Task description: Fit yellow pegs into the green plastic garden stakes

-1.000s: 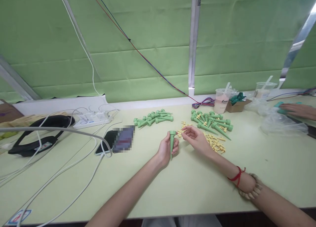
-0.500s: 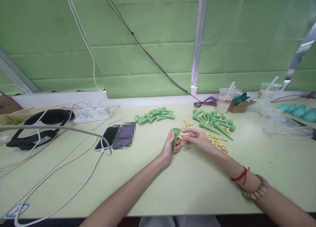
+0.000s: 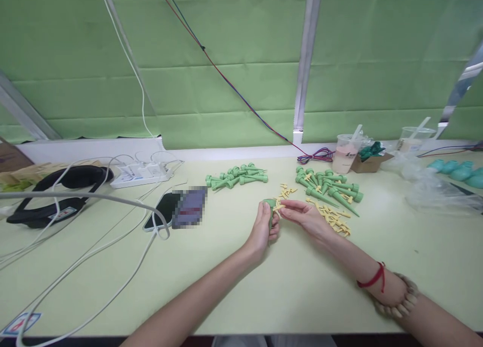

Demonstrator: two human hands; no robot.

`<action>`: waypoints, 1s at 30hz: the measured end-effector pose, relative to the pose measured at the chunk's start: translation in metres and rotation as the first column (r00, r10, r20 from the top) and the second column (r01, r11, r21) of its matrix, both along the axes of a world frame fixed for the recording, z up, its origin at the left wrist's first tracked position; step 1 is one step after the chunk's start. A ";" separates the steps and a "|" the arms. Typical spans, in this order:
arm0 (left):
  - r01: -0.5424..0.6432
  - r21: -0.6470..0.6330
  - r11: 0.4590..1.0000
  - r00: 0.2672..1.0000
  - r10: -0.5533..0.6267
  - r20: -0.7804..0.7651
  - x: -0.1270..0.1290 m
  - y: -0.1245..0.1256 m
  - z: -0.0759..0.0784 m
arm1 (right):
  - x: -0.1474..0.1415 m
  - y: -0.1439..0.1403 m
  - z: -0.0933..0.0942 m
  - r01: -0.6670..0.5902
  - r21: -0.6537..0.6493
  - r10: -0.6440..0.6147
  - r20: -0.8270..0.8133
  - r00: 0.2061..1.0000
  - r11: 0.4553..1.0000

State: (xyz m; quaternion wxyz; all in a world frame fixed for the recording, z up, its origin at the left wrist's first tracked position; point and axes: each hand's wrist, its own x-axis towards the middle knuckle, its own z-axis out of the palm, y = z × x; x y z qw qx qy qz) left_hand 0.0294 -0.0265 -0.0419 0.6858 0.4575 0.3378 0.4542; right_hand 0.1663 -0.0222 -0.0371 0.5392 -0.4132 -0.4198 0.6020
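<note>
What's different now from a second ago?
The left hand has tilted the green spike, hiding its tip, and the right hand has brought a yellow peg up to it. Another person's hand has left the teal bottles at the far right. The left hand keeps its hold; the green piles haven't moved.

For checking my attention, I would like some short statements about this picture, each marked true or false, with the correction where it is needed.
1. The left hand holds a green, cone-shaped plastic spike. True.
2. The right hand holds a second green spike. False: it holds a small yellow plastic piece.
3. A red string bracelet is on the left wrist. False: the red string bracelet is on the right wrist.
4. A small brown cardboard box is to the right of a clear plastic cup with pink contents. True.
5. A flat, black-screened phone lies right of both hands. False: the phone lies left of them.
</note>
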 end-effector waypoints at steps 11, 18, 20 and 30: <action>-0.042 0.061 0.997 0.999 0.043 -0.007 -0.004 -0.004 0.013 | -0.001 -0.010 0.007 -0.025 0.670 -0.425 0.499 0.755 0.742; 0.058 0.167 0.984 0.994 -0.041 -0.101 -0.009 -0.002 0.008 | 0.007 -0.007 0.008 -0.188 0.804 -0.536 0.530 0.657 0.565; 0.066 0.183 0.981 0.992 -0.045 -0.120 -0.010 -0.002 0.006 | 0.007 -0.007 0.007 -0.197 0.811 -0.547 0.530 0.649 0.551; 0.089 0.194 0.977 0.990 -0.066 -0.123 -0.007 -0.001 0.002 | 0.012 -0.005 0.004 -0.403 0.747 -0.537 0.662 0.523 0.529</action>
